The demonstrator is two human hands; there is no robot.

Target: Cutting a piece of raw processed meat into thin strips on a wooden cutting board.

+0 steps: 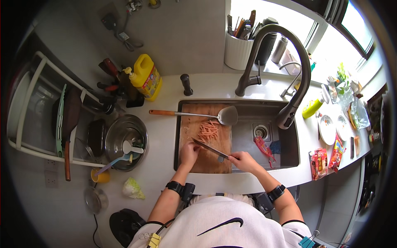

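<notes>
My right hand [243,161] grips the handle of a kitchen knife [212,148]. Its blade slants up and left across a wooden cutting board [189,124], which lies over the left part of the sink. My left hand [189,152] is at the board's left side, with its fingertips bent against or close to the front of the blade. Whether something is pinched there is hidden. Just beyond the blade lies a heap of thin orange-pink food strips [208,130]. A spatula [228,116] with a wooden handle rests across the board's far end.
The sink [245,148] holds a torn red wrapper [263,145] by the drain; a tall faucet [274,31] arches over it. At left stand a metal bowl [111,133], cabbage [133,188] and a yellow jug [149,77]. Plates [327,128] and red packets [318,164] sit at right.
</notes>
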